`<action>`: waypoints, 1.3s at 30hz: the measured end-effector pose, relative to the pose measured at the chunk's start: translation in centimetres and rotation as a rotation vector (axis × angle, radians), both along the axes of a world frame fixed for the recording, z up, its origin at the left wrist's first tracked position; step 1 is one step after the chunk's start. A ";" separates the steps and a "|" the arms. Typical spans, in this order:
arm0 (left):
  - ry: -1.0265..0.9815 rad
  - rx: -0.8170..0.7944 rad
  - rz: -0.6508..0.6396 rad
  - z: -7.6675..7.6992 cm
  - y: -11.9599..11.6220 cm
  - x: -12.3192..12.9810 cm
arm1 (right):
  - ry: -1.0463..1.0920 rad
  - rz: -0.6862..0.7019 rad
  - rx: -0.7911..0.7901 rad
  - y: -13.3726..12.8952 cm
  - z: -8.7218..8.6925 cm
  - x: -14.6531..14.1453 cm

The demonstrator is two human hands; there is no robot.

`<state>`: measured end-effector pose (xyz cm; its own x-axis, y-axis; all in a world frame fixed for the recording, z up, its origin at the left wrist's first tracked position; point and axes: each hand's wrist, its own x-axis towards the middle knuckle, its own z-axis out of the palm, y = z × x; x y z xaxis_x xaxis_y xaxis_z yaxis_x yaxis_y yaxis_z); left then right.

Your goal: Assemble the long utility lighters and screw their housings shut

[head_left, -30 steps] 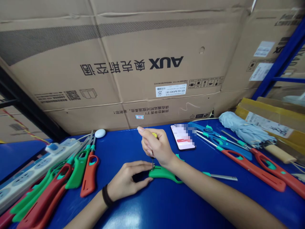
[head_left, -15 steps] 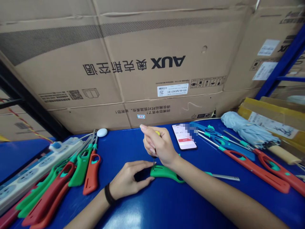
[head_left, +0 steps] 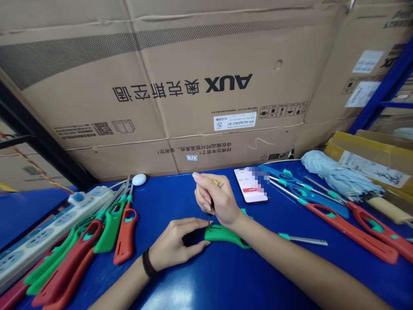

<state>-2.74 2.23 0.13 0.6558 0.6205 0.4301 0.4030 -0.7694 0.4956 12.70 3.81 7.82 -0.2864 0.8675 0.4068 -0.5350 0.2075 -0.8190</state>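
Observation:
My right hand is wrapped round a screwdriver with a yellow and black handle. The screwdriver stands almost upright, its tip at the left end of a green lighter lying flat on the blue table. That lighter is the long-necked kind; its middle passes behind my right forearm, and a metal tube shows on the other side. From the left, my left hand grips the lighter's end between thumb and fingers. A dark band circles the left wrist.
Red and green lighters lie in a pile at left, beside a white power strip. A phone lies behind my hands. Red and blue lighters and a folded pale-blue umbrella are at right. Cardboard stands behind.
My right hand has turned slightly on the screwdriver, and more of the dark handle shows. The left hand and green lighter keep their place; the whole view has shifted a little.

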 end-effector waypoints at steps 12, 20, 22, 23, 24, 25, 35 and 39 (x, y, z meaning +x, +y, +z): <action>-0.027 -0.024 -0.024 0.0 -0.4 0.4 | -0.133 0.037 0.105 -3.4 -1.9 2.4; -0.032 0.056 -0.025 -0.4 -1.4 1.2 | -0.182 0.124 0.051 -5.2 -1.8 2.6; -0.001 0.049 -0.055 -0.4 -1.4 1.2 | -0.150 0.095 0.036 -5.2 -1.8 2.7; 0.004 0.049 -0.067 -0.3 -1.3 1.2 | -0.118 0.094 0.026 -5.2 -1.8 2.7; 0.002 0.053 -0.073 -0.3 -1.3 1.2 | -0.087 0.094 0.014 -5.2 -1.9 2.7; -0.003 0.058 -0.075 -0.4 -1.3 1.2 | -0.067 0.091 0.009 -5.2 -2.0 2.7; 0.009 -0.008 -0.073 -0.3 -1.2 1.4 | -0.020 0.011 0.000 -5.2 -2.3 2.3; -0.012 -0.060 -0.019 -0.2 -1.4 1.8 | -0.026 0.028 -0.004 -4.8 -2.5 2.6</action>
<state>-0.98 0.82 -0.12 0.6624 0.6330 0.4006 0.3826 -0.7456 0.5456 15.26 -1.03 5.30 -0.3214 0.8606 0.3951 -0.5189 0.1889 -0.8337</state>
